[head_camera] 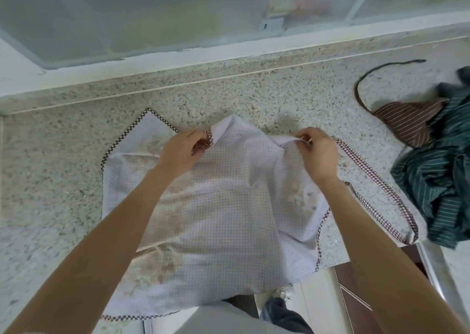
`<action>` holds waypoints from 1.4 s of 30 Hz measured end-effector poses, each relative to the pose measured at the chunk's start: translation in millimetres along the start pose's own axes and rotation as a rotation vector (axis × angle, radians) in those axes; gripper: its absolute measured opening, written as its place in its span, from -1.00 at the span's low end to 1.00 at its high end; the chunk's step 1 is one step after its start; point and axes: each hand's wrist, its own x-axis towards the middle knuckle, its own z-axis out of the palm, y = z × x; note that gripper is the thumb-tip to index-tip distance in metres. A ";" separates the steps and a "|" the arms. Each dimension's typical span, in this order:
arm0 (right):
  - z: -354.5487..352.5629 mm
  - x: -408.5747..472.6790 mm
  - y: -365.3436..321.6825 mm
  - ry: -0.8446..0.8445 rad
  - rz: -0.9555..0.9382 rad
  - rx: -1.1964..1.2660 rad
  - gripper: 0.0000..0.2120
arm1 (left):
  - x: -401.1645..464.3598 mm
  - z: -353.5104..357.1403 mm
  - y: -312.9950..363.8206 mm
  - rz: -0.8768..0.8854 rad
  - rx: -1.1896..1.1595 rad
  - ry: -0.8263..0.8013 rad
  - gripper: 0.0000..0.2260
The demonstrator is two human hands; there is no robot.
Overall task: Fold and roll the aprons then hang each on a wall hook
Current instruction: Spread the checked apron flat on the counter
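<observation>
I see the checked apron (216, 206) spread on the speckled stone counter (63, 155) with its long axis running from the back ledge toward me; its near end hangs over the counter's front edge, and its far end lies bunched between my two hands. One corner points away to the left rear, flat on the stone, edged in dark checked trim (122, 137); a trimmed strap (376, 181) runs off to the right and loops back near the counter's front corner.

The cloth is pale, finely checked, thin enough that faint brownish and cream motifs show through; I cannot make out what they depict.

My left hand (181, 150) has its fingers curled round a gathered fold with trim at the far edge; my right hand (318, 153) pinches a raised ridge of cloth between thumb and fingers; both are clamped on the apron.

At the right lies a heap of a brown striped apron (409, 125) and a dark green striped apron (437, 181), the green one partly cut off by the frame; a dark tie (366, 79) curves out from the brown one. My forearms cover part of the checked cloth; behind the ledge the frosted glass (178, 15) blurs whatever is beyond it.
</observation>
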 end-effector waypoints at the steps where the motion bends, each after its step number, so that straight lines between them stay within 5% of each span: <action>1: -9.2 0.1 4.8 0.042 0.018 0.013 -0.88 | -4.6 -4.9 -5.2 -0.017 -0.005 -0.023 -0.78; 3: -22.2 -3.6 15.6 0.049 0.040 -0.059 -0.87 | -11.9 -11.8 -14.2 -0.025 0.019 -0.051 -0.82; 8: -23.5 -20.4 41.5 -0.400 0.108 -0.448 -0.61 | -11.5 -19.3 -19.3 -0.136 0.163 -0.145 -0.78; 13: 2.4 -3.7 -1.9 -0.278 -0.248 -0.211 -0.55 | 3.2 -17.1 -8.9 0.002 0.070 -0.077 -0.84; 18: 55.8 40.7 -68.0 -0.539 -0.536 -0.333 -0.41 | 9.5 -8.7 -2.3 0.042 0.013 -0.144 -0.80; 22: 65.3 62.5 -65.4 -0.680 -0.567 -0.615 -0.54 | 6.3 -20.1 -9.5 -0.085 0.216 -0.373 -0.57; 24: 57.1 75.4 -57.4 -0.688 -0.544 -0.712 -0.70 | 2.8 -28.6 -23.8 -0.021 0.375 -0.389 -0.63; 26: 41.7 86.8 -45.6 -0.676 -0.474 -0.743 -0.76 | 2.8 -38.6 -35.3 0.012 0.445 -0.297 -0.75; 31: -0.1 118.4 -16.5 -0.646 -0.215 -0.655 -0.69 | 20.3 -63.7 -59.2 -0.163 0.504 -0.051 -0.65; 38: 0.8 143.7 -27.8 0.033 -0.085 -0.505 -0.68 | 47.6 -76.7 -71.7 -0.275 0.414 0.240 -0.72; 42: 26.8 142.7 -40.6 0.030 -0.143 -0.412 -0.56 | 58.0 -62.8 -64.3 -0.258 0.313 0.156 -0.58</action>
